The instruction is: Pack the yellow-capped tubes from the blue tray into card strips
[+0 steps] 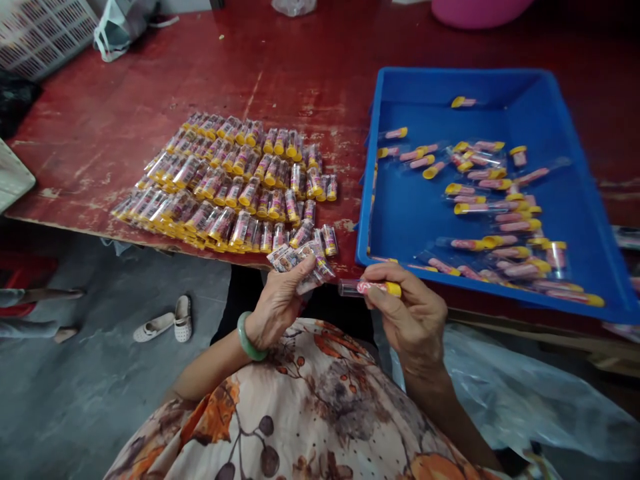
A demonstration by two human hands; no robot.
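My left hand [280, 297] is closed on a small stack of printed stickers [286, 259], fanned out beyond the thumb. In my right hand [410, 310] is a clear plastic tube [350, 287] with a yellow cap and a pink-and-white filling, pinched near the cap. The tube lies level, its clear end pointing at my left hand. Beyond my left hand, rows of labelled tubes [235, 180] with yellow caps lie stacked on the red table. To the right, a blue tray [415, 90] holds several loose tubes without visible labels.
The red table [325, 60] has worn patches. A pink basin [480, 10] stands at the back, a white plastic crate [45, 33] at the far left. White clogs [170, 323] lie on the floor; another person's feet [67, 333] show at left. Clear plastic sheeting [525, 393] hangs below the tray.
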